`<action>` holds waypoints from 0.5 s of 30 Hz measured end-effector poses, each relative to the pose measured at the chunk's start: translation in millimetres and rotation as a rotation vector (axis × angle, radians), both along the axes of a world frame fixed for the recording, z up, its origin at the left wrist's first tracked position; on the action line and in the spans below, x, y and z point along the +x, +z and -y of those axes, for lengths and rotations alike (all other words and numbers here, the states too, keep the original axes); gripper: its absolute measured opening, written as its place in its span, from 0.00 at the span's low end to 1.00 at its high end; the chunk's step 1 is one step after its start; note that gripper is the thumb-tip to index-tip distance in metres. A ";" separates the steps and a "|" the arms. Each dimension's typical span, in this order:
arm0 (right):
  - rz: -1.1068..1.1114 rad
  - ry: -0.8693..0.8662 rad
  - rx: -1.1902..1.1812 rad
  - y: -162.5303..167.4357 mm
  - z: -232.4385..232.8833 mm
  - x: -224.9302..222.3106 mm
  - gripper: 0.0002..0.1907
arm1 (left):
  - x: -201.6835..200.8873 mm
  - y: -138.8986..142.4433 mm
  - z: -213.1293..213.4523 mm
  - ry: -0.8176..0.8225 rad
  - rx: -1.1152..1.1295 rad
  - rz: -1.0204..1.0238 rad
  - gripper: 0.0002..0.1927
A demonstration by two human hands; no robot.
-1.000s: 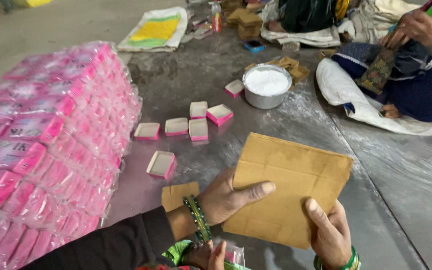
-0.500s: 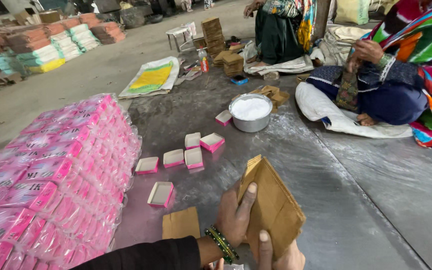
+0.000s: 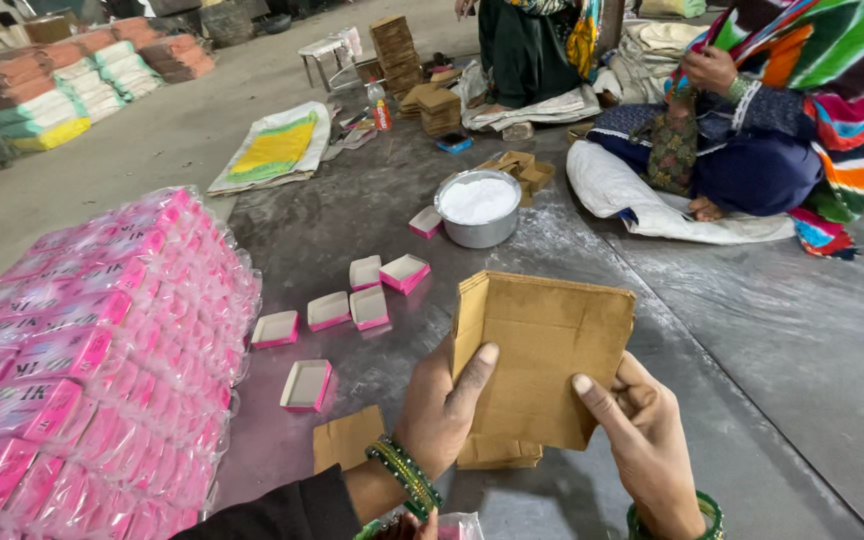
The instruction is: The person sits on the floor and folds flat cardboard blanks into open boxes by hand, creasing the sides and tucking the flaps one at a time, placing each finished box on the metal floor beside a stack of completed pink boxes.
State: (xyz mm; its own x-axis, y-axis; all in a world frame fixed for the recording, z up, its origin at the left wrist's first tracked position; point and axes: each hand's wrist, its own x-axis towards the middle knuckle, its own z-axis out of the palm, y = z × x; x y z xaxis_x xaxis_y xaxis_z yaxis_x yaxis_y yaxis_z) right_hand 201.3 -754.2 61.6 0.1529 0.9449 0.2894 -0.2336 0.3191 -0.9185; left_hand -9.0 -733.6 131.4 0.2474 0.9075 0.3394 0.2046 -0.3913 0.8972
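Head view: both hands hold one brown card sleeve (image 3: 542, 355), near centre, lifted off the floor (image 3: 752, 330). Left hand (image 3: 442, 410) grips its left edge, thumb laid over the front face, fingers closed behind. Right hand (image 3: 642, 440) pinches the lower right corner, thumb on the front, fingers wrapped under.

Change: half a second ago the sleeve was bowed open and seen edge-on; now it is flat and faces the camera, as it did a second ago, with its folded left edge showing. My read: the piece has been opened once and pressed back flat, so it is creased but not yet formed.

Around it:
- More flat card (image 3: 347, 438) lies on the floor just beneath and left of the hands.
- Small pink-edged trays (image 3: 352, 305) are scattered further out, left of centre.
- Steel bowl (image 3: 478, 207) of white powder sits beyond them.
- Wrapped pink packs (image 3: 102, 350) are stacked at the near left.
- Another person (image 3: 782, 130) sits at the far right, hands busy with their own piece, well apart.
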 end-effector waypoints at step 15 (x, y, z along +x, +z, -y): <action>0.236 -0.479 0.108 -7.5 11.8 -26.9 0.12 | 4.5 7.1 27.3 0.002 0.209 -0.186 0.14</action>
State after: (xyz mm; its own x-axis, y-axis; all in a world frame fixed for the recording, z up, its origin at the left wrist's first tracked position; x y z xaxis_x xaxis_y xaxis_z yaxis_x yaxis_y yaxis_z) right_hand 174.4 -766.0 54.1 0.4785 0.7483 0.4595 0.1695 0.4347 -0.8845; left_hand -4.6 -760.9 138.5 0.3218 0.8232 0.4677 0.3594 -0.5632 0.7440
